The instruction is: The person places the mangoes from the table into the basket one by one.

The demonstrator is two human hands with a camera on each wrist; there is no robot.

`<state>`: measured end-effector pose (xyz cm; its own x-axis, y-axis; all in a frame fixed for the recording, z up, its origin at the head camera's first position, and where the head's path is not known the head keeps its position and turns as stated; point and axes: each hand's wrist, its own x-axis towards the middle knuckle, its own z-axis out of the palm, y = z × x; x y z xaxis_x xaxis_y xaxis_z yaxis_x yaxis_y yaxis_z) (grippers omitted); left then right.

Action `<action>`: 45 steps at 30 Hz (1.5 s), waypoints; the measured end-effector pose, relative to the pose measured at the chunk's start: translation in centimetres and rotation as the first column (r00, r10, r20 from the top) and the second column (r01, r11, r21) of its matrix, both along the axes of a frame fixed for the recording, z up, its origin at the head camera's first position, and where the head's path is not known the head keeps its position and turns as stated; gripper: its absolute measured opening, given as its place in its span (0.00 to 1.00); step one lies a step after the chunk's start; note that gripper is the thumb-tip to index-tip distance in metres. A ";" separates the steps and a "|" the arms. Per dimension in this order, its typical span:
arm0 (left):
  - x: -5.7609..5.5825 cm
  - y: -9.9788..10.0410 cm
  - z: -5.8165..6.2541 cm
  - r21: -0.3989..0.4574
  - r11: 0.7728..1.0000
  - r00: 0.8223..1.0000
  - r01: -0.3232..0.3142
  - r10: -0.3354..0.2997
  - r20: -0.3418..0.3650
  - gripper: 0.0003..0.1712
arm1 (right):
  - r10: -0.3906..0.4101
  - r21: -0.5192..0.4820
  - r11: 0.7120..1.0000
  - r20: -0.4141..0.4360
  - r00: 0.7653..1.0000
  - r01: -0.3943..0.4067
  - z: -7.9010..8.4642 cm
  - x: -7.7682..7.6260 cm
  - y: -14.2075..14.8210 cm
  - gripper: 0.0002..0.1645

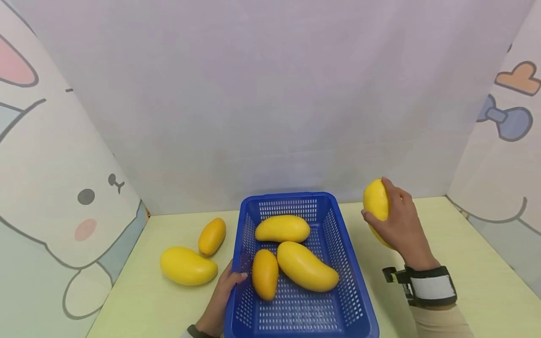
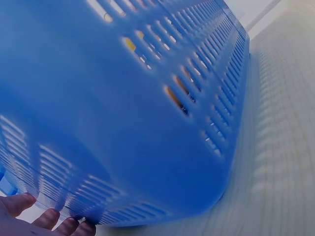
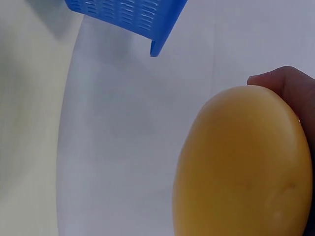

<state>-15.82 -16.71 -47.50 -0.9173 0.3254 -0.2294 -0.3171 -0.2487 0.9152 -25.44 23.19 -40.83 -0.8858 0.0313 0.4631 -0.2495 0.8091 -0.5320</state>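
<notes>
My right hand [image 1: 399,225] grips a yellow mango [image 1: 376,201], held up to the right of the blue basket [image 1: 357,281]. In the right wrist view the mango [image 3: 241,167] fills the lower right, with part of the hand behind it. My left hand [image 1: 226,291] holds the basket's left rim, thumb over the edge inside. Its fingers [image 2: 49,219] lie against the slatted wall in the left wrist view. Inside the basket are two yellow mangoes, one at the back [image 1: 282,228] and one in the middle [image 1: 307,266], and a smaller orange mango [image 1: 265,274] on the left.
On the table [image 1: 139,291] left of the basket lie a large yellow mango [image 1: 188,266] and a small orange mango [image 1: 212,236]. A pale cloth [image 1: 279,108] hangs along the table's back edge. Panels with cartoon prints [image 1: 84,197] stand at both sides.
</notes>
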 end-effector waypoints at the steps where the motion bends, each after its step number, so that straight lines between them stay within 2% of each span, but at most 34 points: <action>1: 0.0 0.0 0.0 -0.003 1.000 1.000 -0.001 0.001 0.003 0.38 | 0.001 -0.002 1.000 -0.002 1.000 -0.001 0.1 0.1 0.0 0.53; 9: -0.1 0.0 -0.2 -0.034 0.999 1.000 -0.011 0.011 -0.003 0.37 | 0.000 -0.004 1.000 -0.034 0.999 0.000 0.8 0.6 -0.4 0.53; 16: 0.0 0.0 0.2 -0.028 1.000 1.000 -0.008 0.009 0.009 0.38 | 0.008 -0.013 1.000 -0.061 0.998 -0.009 1.7 1.2 -0.7 0.54; 33: -0.1 -0.1 0.1 -0.037 0.999 1.000 -0.005 0.005 0.001 0.38 | 0.021 -0.017 1.000 -0.127 0.992 -0.024 2.9 2.3 -1.8 0.53; 45: -0.1 0.0 -0.1 -0.013 1.000 1.000 -0.002 0.002 -0.001 0.37 | 0.033 -0.021 0.999 -0.137 0.990 -0.036 3.6 2.9 -2.3 0.54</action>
